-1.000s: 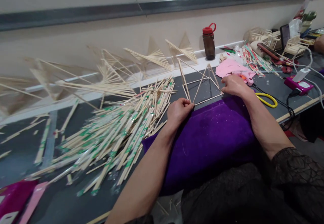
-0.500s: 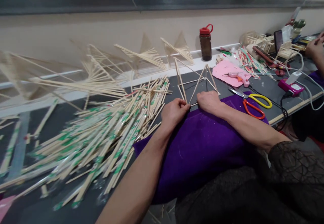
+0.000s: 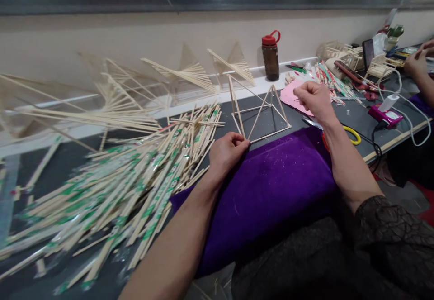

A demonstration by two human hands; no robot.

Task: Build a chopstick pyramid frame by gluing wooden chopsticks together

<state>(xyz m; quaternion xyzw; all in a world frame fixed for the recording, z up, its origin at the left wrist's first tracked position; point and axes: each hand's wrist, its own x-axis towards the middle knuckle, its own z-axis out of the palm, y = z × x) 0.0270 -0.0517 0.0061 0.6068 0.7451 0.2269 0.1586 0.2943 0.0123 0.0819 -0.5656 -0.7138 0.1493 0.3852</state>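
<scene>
My left hand [image 3: 228, 153] pinches the near left corner of a small frame of wooden sticks [image 3: 267, 136], which stands on the dark table. My right hand [image 3: 314, 101] is raised over a piece of pink paper [image 3: 287, 95], apart from the frame. Its fingers are curled closed; whether something small is in them I cannot make out. The pink glue gun is hidden behind this hand. Under my right forearm lie scissors with a yellow handle [image 3: 354, 135], partly covered. A purple cloth [image 3: 271, 191] lies along the table edge below both hands.
A heap of chopsticks in wrappers [image 3: 135, 178] spreads to the left. Behind it stand fan-shaped stick models [image 3: 190, 76]. A brown bottle [image 3: 271, 60] with a red lid is by the wall. A purple power adapter [image 3: 385, 116] with cables and another person's hand [image 3: 417, 62] are at right.
My right hand has left the stick frame and moved up and right over the pink paper, its fingers closed. My left hand still pinches the frame's corner. The view has shifted slightly.
</scene>
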